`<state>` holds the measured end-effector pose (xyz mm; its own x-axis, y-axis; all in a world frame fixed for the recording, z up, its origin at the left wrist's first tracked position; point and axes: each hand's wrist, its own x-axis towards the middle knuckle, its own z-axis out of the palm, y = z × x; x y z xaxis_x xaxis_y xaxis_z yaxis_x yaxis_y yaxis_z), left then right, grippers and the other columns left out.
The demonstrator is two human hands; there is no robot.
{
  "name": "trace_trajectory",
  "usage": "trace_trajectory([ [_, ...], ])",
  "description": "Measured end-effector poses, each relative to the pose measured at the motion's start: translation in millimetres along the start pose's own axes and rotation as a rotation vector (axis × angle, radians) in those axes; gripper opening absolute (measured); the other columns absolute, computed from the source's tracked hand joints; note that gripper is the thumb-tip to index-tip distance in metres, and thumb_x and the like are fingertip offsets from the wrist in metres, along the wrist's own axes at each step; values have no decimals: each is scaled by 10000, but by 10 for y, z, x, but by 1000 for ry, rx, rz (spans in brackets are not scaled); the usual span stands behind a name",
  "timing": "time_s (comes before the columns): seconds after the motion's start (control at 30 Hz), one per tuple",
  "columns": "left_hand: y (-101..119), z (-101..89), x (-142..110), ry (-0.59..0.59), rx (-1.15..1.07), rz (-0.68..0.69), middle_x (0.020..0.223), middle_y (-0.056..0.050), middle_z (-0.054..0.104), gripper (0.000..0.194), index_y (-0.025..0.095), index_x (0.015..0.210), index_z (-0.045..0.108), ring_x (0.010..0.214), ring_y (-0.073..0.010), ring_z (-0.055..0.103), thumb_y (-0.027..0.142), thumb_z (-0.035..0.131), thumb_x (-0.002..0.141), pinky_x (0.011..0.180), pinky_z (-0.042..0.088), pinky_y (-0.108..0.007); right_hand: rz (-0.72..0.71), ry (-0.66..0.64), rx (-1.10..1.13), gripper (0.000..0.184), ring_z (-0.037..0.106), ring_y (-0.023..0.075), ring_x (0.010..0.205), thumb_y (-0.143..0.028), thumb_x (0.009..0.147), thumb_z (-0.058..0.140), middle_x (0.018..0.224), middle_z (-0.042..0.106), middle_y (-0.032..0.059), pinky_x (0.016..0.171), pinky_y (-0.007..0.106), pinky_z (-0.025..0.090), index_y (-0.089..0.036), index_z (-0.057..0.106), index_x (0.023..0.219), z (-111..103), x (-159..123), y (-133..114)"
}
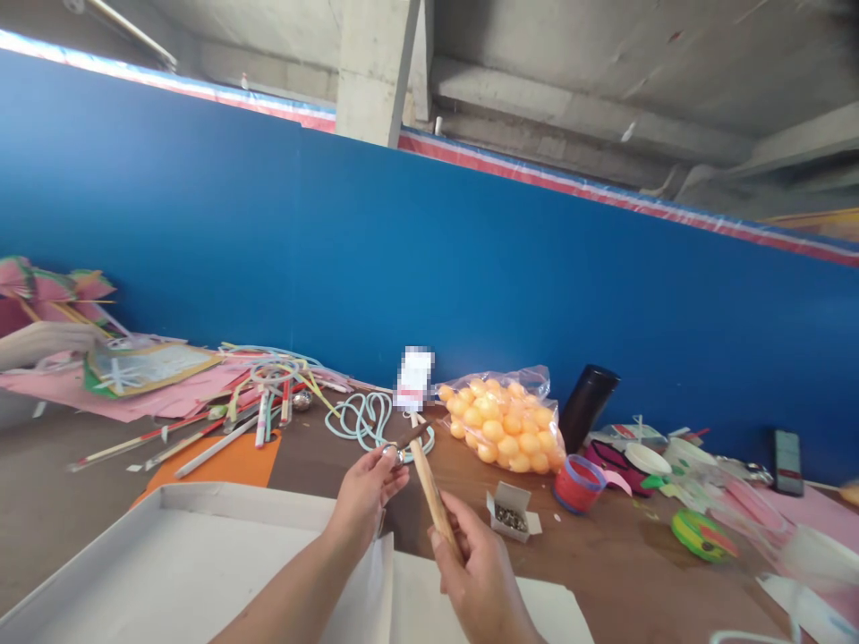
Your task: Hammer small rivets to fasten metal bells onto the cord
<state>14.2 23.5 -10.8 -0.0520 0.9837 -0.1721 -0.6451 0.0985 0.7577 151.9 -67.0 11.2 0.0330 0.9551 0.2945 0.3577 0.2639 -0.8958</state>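
Observation:
My right hand point(473, 563) is wrapped round the wooden handle of a hammer point(430, 490), whose dark narrow head points up and away from me. Close to that head, my left hand point(366, 492) pinches a small shiny silver ball point(393, 454) between thumb and fingers. I cannot tell whether the hammer head touches the ball. Behind both hands lies a coil of pale blue cord point(362, 419). To the right of the hammer stands an open little box point(514, 512) of small metal pieces.
A white tray point(181, 501) and white paper point(537, 608) lie in front. Behind are a bag of orange balls point(503, 425), a black bottle point(591, 402) and a red-and-blue tub point(578, 485). Striped sticks point(194, 438) lie left, near another person's hand point(54, 342). A blue partition point(470, 268) stands behind.

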Motion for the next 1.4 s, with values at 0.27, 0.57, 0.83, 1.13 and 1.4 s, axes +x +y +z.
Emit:
trace_trajectory([
  [0.27,27,27,-21,13,5,-5,701,-68,641,115,97,854,597,597,-116,640,175,615,771,592,542,-221,45,-9,34,475,486,107,409,-413,799,502,666,609,28,371,200,419,-129,515,1180,4,12,60],
  [0.57,16,14,-18,12,-12,-6,692,-62,640,116,100,841,600,581,-110,635,177,630,759,585,544,-218,74,-10,69,447,455,92,399,-384,794,509,662,584,14,361,192,410,-134,516,1164,17,16,66],
  [0.83,-17,-5,25,23,-40,2,693,-69,648,130,103,832,597,575,-116,636,176,653,740,568,547,-229,90,2,93,469,463,95,394,-386,775,531,635,577,8,343,187,404,-129,521,1167,14,27,79],
  [1.13,-4,2,7,20,-34,8,699,-67,645,121,102,831,597,588,-112,636,180,643,750,583,548,-222,99,7,100,469,447,86,387,-401,775,524,622,559,-5,330,174,385,-139,529,1164,25,25,67],
  [1.4,36,28,-21,42,-38,-12,688,-65,639,94,104,797,596,575,-107,631,176,637,753,593,544,-219,110,15,102,462,465,96,399,-378,763,542,603,558,-6,328,175,391,-139,534,1159,23,23,24],
])
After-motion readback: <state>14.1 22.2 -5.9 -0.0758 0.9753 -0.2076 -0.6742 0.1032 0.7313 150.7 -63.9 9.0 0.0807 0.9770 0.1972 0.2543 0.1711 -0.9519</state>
